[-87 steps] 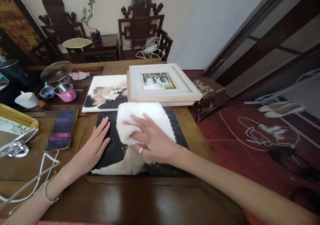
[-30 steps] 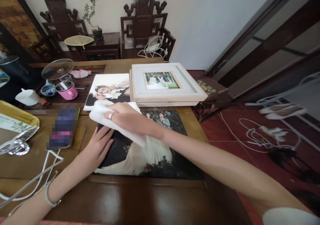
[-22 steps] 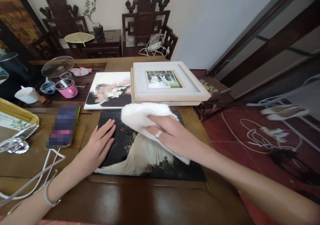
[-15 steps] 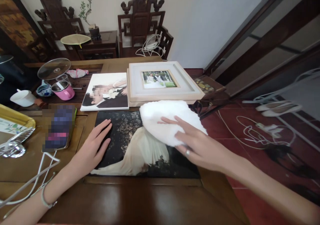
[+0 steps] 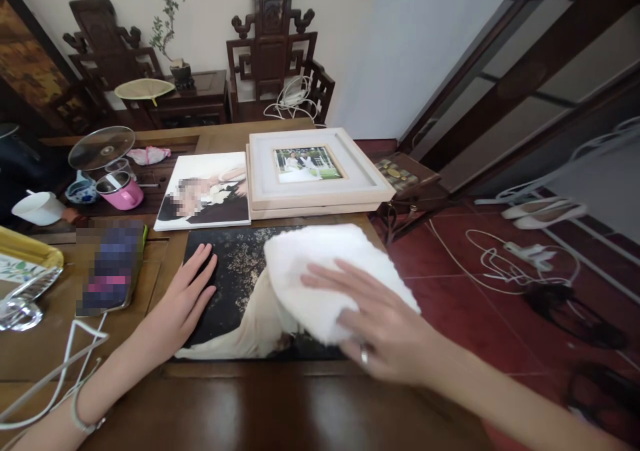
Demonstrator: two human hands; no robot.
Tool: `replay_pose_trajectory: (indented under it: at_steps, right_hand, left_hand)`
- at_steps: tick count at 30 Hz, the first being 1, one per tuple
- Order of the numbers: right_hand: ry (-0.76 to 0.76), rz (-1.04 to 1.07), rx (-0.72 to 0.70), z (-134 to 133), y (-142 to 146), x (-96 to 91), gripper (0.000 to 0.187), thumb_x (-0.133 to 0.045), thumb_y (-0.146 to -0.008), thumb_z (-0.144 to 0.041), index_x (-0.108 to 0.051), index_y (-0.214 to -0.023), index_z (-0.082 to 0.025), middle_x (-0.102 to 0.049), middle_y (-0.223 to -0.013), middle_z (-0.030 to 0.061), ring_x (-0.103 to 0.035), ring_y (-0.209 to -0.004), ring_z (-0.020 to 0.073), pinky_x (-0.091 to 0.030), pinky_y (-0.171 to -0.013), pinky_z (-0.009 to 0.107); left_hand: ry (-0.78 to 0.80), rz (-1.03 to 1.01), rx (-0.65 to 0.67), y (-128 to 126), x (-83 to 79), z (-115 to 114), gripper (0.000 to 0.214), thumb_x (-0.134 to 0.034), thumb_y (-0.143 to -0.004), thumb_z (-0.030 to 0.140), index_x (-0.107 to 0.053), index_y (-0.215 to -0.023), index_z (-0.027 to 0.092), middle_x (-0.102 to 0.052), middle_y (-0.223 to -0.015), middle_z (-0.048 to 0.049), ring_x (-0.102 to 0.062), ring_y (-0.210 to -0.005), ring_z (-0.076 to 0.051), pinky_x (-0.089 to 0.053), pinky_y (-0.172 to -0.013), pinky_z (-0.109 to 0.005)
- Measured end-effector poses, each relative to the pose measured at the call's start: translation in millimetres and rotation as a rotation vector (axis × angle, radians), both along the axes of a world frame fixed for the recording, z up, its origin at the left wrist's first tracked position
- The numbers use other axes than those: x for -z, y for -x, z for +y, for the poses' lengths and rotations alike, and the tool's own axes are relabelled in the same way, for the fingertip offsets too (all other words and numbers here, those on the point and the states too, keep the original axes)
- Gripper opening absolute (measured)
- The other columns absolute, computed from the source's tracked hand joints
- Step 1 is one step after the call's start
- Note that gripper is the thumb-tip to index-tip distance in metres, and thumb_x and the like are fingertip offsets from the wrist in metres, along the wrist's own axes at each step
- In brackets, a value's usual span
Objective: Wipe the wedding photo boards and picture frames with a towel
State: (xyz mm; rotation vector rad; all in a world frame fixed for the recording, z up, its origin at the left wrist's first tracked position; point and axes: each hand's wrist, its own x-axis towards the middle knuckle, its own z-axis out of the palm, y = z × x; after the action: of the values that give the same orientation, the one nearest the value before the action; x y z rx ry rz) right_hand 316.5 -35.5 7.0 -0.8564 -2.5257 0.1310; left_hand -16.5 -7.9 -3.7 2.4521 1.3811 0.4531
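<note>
A dark photo panel [image 5: 227, 317] showing a pale, flowing dress lies flat on the wooden table. My left hand [image 5: 186, 299] rests on its left edge with the fingers stretched out. Over the panel's right part is a fluffy white cloth [image 5: 320, 254], which hides that side. My right hand [image 5: 377, 324], with a ring, lies on top of the cloth and grips it, its front fingers extended and slightly blurred. Just beyond the panel are a white-edged photo print [image 5: 220, 201] and a pale framed photo [image 5: 310, 164] stacked on another frame.
At the left are a phone [image 5: 115, 264], white cable [image 5: 70, 357], pink mug [image 5: 120, 191], white cup [image 5: 39, 207] and glass lid [image 5: 103, 147]. The table's right edge drops to a red tiled floor [image 5: 450, 304] with cords and shoes. Carved chairs [image 5: 273, 31] stand behind.
My right hand and the white cloth have slid toward me over the panel, covering more of its lower right. My left hand stays on the panel's left edge. The view has shifted slightly.
</note>
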Motion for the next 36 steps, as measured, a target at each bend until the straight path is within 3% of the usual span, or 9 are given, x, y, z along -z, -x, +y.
replay_pose_trajectory:
  at_steps: [3, 5, 7, 11, 16, 22, 28, 31, 36]
  right_hand:
    - [-0.033, 0.032, 0.102, 32.4, -6.5, 6.1, 0.013, -0.048, -0.079, -0.014, -0.06, -0.077, -0.019, -0.058, -0.132, 0.0179, -0.042, -0.134, 0.0295, -0.037, -0.107, 0.058]
    - [-0.035, 0.047, 0.12, 36.6, -9.0, 8.7, 0.014, -0.047, -0.079, -0.013, -0.059, -0.075, -0.019, -0.058, -0.133, 0.0179, -0.039, -0.135, 0.0295, -0.037, -0.107, 0.059]
    - [-0.039, 0.057, 0.101, 24.2, -9.3, 9.7, 0.014, -0.048, -0.077, -0.011, -0.056, -0.07, -0.02, -0.057, -0.133, 0.0174, -0.036, -0.137, 0.0304, -0.036, -0.107, 0.06]
    - [-0.021, 0.076, 0.037, -29.4, -5.0, 4.2, 0.015, -0.052, -0.074, -0.012, -0.049, -0.062, -0.021, -0.053, -0.139, 0.014, -0.034, -0.137, 0.0343, -0.035, -0.107, 0.063]
    - [0.107, -0.009, -0.118, -67.6, -1.6, -10.4, 0.026, -0.06, -0.077, -0.016, -0.044, -0.057, -0.024, -0.053, -0.14, 0.0013, -0.038, -0.136, 0.028, -0.031, -0.115, 0.05]
    - [0.029, 0.003, -0.088, -20.0, 2.4, -4.8, 0.011, -0.051, -0.078, -0.013, -0.057, -0.072, -0.02, -0.05, -0.142, 0.0142, -0.034, -0.138, 0.0328, -0.03, -0.111, 0.061]
    - [0.078, -0.05, 0.002, 37.1, 10.7, -4.7, 0.013, -0.051, -0.078, -0.011, -0.063, -0.078, -0.016, -0.047, -0.143, 0.0164, -0.031, -0.139, 0.0333, -0.027, -0.11, 0.063]
    - [0.134, -0.049, 0.021, 32.9, 17.6, -9.0, 0.016, -0.05, -0.077, -0.01, -0.065, -0.08, -0.017, -0.046, -0.145, 0.0135, -0.027, -0.141, 0.0341, -0.024, -0.111, 0.066]
    - [0.199, -0.026, -0.084, -20.5, 32.7, -12.3, 0.012, -0.056, -0.075, -0.014, -0.066, -0.075, -0.021, -0.045, -0.146, 0.007, -0.023, -0.142, 0.035, -0.014, -0.113, 0.066]
  left_hand:
    - [-0.006, -0.002, -0.004, -0.2, -1.1, -0.3, 0.05, -0.035, -0.1, 0.031, -0.028, -0.15, 0.027, -0.021, -0.16, -0.0056, -0.019, -0.146, -0.027, -0.022, -0.118, -0.049]
    - [-0.016, -0.007, -0.002, -0.5, -2.0, -0.4, 0.05, -0.036, -0.1, 0.031, -0.029, -0.15, 0.026, -0.021, -0.16, -0.0056, -0.019, -0.146, -0.027, -0.023, -0.118, -0.048]
    - [-0.02, -0.009, -0.001, -0.6, -2.4, -0.6, 0.05, -0.036, -0.1, 0.031, -0.03, -0.149, 0.026, -0.022, -0.16, -0.0057, -0.02, -0.146, -0.027, -0.023, -0.118, -0.048]
    - [-0.003, -0.006, -0.017, -0.9, -1.4, -0.9, 0.049, -0.035, -0.1, 0.031, -0.03, -0.149, 0.027, -0.022, -0.159, -0.0053, -0.019, -0.146, -0.027, -0.023, -0.117, -0.049]
    - [-0.013, 0.001, -0.013, -1.7, -0.4, -1.1, 0.05, -0.035, -0.101, 0.029, -0.029, -0.15, 0.026, -0.022, -0.159, -0.0065, -0.02, -0.146, -0.026, -0.022, -0.118, -0.048]
    - [-0.042, 0.02, 0.018, -1.2, 0.6, -2.0, 0.051, -0.035, -0.1, 0.026, -0.025, -0.151, 0.026, -0.023, -0.159, -0.0081, -0.019, -0.146, -0.027, -0.023, -0.117, -0.05]
    - [-0.035, 0.033, 0.021, -1.0, 1.2, -2.5, 0.052, -0.035, -0.101, 0.025, -0.024, -0.151, 0.026, -0.023, -0.159, -0.009, -0.018, -0.146, -0.026, -0.023, -0.117, -0.051]
    - [-0.026, 0.028, 0.013, -1.7, 1.0, -3.1, 0.052, -0.035, -0.101, 0.025, -0.023, -0.151, 0.026, -0.022, -0.159, -0.0083, -0.018, -0.147, -0.026, -0.022, -0.117, -0.051]
    - [-0.012, 0.01, -0.01, -2.0, 0.4, -3.2, 0.054, -0.035, -0.101, 0.026, -0.019, -0.152, 0.027, -0.02, -0.16, -0.0074, -0.019, -0.146, -0.025, -0.022, -0.117, -0.049]
